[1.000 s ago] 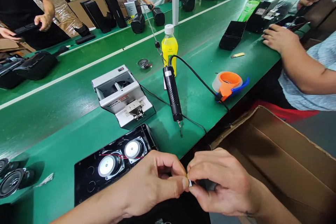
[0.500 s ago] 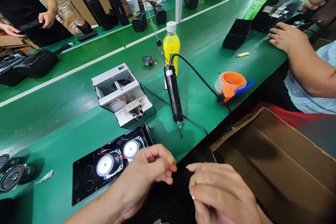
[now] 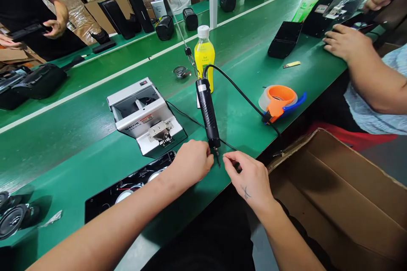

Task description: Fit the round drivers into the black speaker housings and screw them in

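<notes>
A black electric screwdriver (image 3: 208,112) hangs from a cable, its bit pointing down between my hands. My left hand (image 3: 194,161) is closed just left of the bit; what its curled fingers hold, if anything, is hidden. To the right of the bit, my right hand (image 3: 251,180) pinches with thumb and forefinger, and anything at the fingertips is too small to name. Under my left forearm lies a black speaker panel (image 3: 104,197) with two round drivers, partly covered. Behind it stands a grey screw feeder (image 3: 144,114) with a metal plate at its front.
A yellow drink bottle (image 3: 204,57) stands behind the screwdriver. An orange tape dispenser (image 3: 278,99) sits near the table edge, above an open cardboard box (image 3: 337,194). Loose speaker drivers (image 3: 14,220) are at left. A co-worker's arm (image 3: 365,67) rests at right.
Both my hands have moved forward and up to either side of the screwdriver bit. My left forearm now covers more of the speaker panel. The screwdriver still hangs in place.
</notes>
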Tool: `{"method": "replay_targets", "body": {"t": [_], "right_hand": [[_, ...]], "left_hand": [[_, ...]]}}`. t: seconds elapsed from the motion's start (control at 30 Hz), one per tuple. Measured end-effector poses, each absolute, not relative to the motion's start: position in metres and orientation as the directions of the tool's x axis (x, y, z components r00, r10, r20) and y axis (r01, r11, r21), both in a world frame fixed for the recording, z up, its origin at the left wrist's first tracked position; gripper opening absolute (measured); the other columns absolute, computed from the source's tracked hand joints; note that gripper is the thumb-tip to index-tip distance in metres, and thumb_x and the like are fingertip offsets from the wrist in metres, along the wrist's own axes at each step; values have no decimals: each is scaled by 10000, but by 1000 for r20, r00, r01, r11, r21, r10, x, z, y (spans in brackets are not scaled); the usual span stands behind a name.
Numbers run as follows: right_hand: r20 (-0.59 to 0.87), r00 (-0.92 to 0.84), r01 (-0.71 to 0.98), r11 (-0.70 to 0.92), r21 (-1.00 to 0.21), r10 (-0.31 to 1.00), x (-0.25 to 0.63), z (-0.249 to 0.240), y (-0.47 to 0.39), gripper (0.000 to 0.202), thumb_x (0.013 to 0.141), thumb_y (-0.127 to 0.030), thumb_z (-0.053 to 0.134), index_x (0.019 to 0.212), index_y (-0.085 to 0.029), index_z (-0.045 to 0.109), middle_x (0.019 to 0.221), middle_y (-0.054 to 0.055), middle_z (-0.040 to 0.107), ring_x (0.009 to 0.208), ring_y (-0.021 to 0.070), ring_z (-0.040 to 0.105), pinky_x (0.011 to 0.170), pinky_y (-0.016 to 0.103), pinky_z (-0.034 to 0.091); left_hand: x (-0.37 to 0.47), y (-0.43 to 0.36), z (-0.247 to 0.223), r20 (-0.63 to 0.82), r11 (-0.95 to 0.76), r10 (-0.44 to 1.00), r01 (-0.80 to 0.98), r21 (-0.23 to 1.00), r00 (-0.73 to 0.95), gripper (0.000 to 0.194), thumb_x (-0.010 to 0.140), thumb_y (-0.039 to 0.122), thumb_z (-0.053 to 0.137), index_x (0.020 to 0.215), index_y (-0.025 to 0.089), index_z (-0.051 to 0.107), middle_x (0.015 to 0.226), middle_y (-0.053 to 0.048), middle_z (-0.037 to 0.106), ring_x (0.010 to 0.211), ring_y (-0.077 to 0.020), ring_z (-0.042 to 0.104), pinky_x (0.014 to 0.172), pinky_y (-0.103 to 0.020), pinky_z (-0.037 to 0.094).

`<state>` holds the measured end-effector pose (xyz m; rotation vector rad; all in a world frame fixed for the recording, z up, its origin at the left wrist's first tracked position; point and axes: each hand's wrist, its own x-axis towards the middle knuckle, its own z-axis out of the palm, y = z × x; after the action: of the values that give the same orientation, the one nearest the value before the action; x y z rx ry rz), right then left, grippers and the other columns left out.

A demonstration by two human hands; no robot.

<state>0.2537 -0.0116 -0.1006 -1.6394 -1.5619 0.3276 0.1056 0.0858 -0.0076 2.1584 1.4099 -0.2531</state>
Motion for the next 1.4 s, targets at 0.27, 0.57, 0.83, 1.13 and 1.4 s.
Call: {"method": "replay_targets", "body": {"t": [0.27,0.57,0.83,1.13,1.4], "right_hand": [[462,184,784,154,-601,868,241,-109,-11,145,1063,-211,579,952,-161,658,814,1,649,768,170,636,734,312,520],[530,164,828,175,-532,832,236,-116,-8,196,1060,-215,579,876,-165,626,781,-15,602,727,168,574,684,291,434],[481,159,811,164,-562,862,237,-112,-9,157,1060,-251,570,939,-179,641,826,-10,622,775,189,576,699,308,381],[435,155,773,165,-612,887,237,-117,-9,148,1064,-238,554,966,-189,653,853,1,628,808,206,576,722,334,372],[467,224,758,148,-635,855,276,-84,-16,146,1107,-266,483,1088,-249,627,885,-29,637,700,120,611,648,227,506]], "left_hand": [[118,89,-10,-503,-328,771,921,211,390,256,1048,381,635,962,151,703,997,-48,733,982,-208,714,942,-435,584],[120,90,-20,-567,-151,758,933,327,322,231,1048,359,640,983,145,697,980,-39,722,919,-189,711,876,-397,605],[114,96,-28,-689,117,626,829,547,366,216,1048,339,647,1007,131,686,942,-26,714,826,-161,708,774,-337,622],[111,101,-32,-683,91,612,823,561,398,243,1050,360,644,981,131,684,922,-22,716,813,-157,710,769,-334,620],[96,106,8,-418,-300,791,879,371,447,328,1030,245,443,906,166,736,935,-136,761,958,-319,732,941,-501,536]]}}
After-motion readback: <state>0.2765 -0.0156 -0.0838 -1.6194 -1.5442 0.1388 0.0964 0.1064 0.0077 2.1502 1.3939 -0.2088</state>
